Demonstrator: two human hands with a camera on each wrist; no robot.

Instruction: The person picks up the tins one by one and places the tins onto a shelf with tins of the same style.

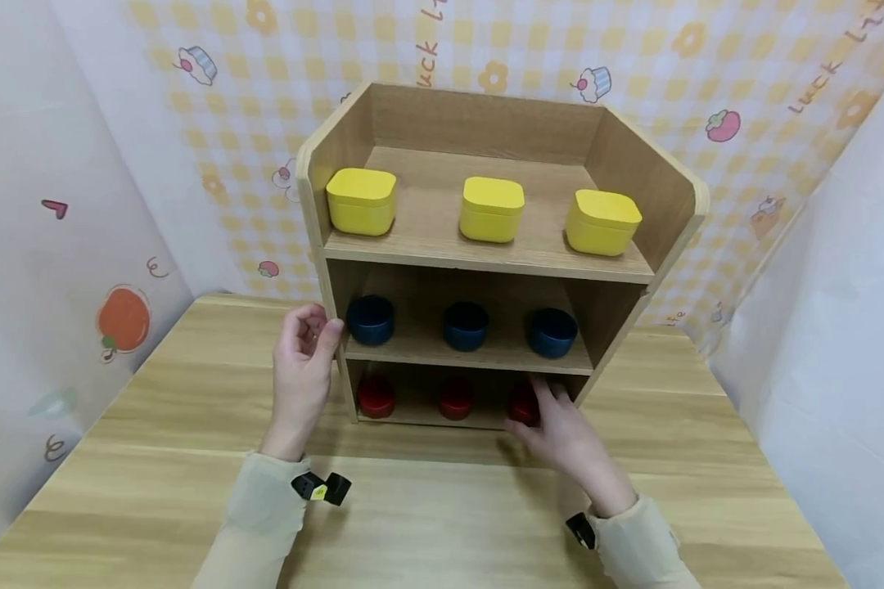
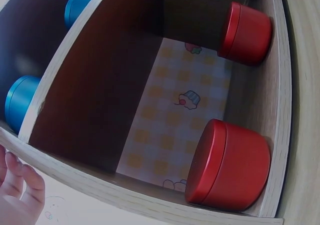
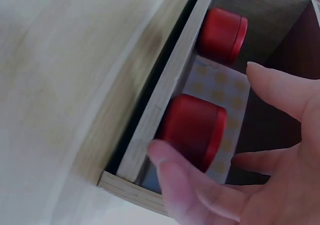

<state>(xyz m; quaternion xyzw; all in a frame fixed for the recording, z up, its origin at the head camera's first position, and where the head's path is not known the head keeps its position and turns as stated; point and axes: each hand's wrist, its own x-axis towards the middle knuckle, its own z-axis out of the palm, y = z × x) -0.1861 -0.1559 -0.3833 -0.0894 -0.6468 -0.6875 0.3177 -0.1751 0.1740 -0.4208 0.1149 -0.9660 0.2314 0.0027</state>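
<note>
A three-level wooden shelf (image 1: 486,262) stands on the table. On its bottom level sit three red lidded tins, and my right hand (image 1: 563,433) is at the rightmost red tin (image 3: 192,127). Its thumb and fingers are spread around that tin; one lower fingertip meets or nearly meets its side, while an upper finger stays apart from it. My left hand (image 1: 305,364) is beside the shelf's left side panel, fingers loosely bent and holding nothing. Its thumb is at the panel's edge; whether it touches is unclear. The left red tin (image 2: 230,165) is just inside that panel.
On the middle level are three blue round tins, including a middle one (image 1: 466,325). Three yellow lidded boxes, one central (image 1: 491,210), stand on the top level. The wood-grain table (image 1: 191,393) spreads around the shelf, with patterned cloth (image 1: 479,41) behind.
</note>
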